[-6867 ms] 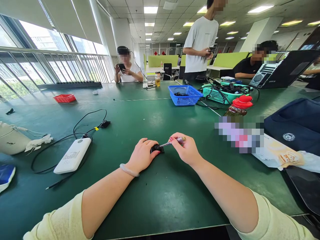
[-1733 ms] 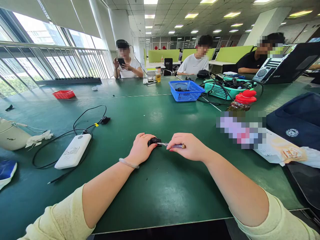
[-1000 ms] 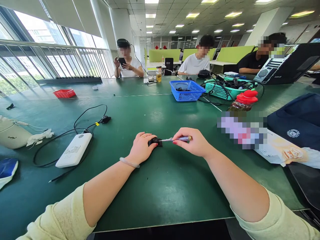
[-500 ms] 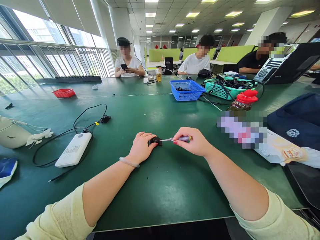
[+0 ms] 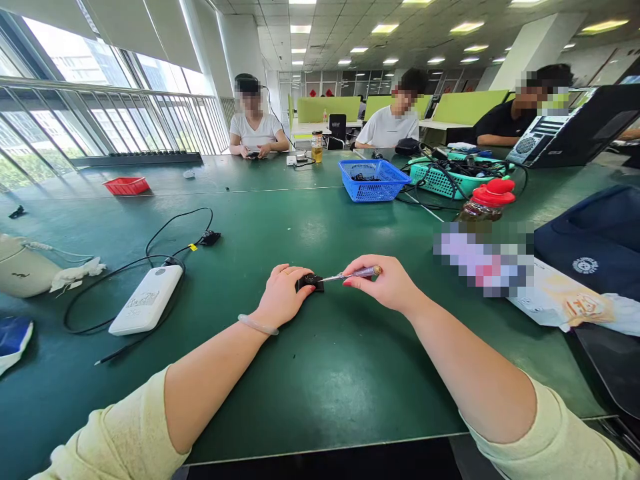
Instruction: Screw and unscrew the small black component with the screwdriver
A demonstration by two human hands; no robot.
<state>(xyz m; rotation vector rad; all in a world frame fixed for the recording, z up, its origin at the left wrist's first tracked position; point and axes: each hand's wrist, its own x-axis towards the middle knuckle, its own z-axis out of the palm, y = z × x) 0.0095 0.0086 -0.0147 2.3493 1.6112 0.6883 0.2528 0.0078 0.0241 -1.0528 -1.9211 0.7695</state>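
Left hand: the left hand (image 5: pixel 284 293) is pinching a small black part (image 5: pixel 311 281) between thumb and fingers, while a pale bracelet (image 5: pixel 257 325) is circling the wrist.
Black part: it is lying on the green table (image 5: pixel 340 393) in front of the person, between the two hands, its right end showing and its left end hiding under the fingers.
Right hand: the right hand (image 5: pixel 384 283) is gripping a screwdriver (image 5: pixel 366 272) — thumb and fingers are pressing around the handle, and the handle's end is sticking out to the right.
Screwdriver: its thin shaft is pointing left, tilting slightly down, and its tip is reaching the right side of the black part; the exact contact is too small to tell.
Left of the hands: a white power bank (image 5: pixel 147 300) is lying flat, with a black cable (image 5: pixel 114 355) looping around it; a red tray (image 5: pixel 127 187) is sitting farther back.
Right of the hands: a bottle with a red lid (image 5: pixel 493 195) is standing near a dark blue bag (image 5: pixel 590 230), and a wrapped package (image 5: pixel 555 303) is lying nearer to the person.
Baskets: a blue basket (image 5: pixel 375 191) is holding small dark pieces — just beside it, a green basket (image 5: pixel 434 181) is carrying tangled cables.
Across the table: one person in a white shirt (image 5: pixel 255 128) is holding a phone (image 5: pixel 253 154) low in both hands; another in white (image 5: pixel 390 128) and one in black (image 5: pixel 497 125) are sitting farther right.
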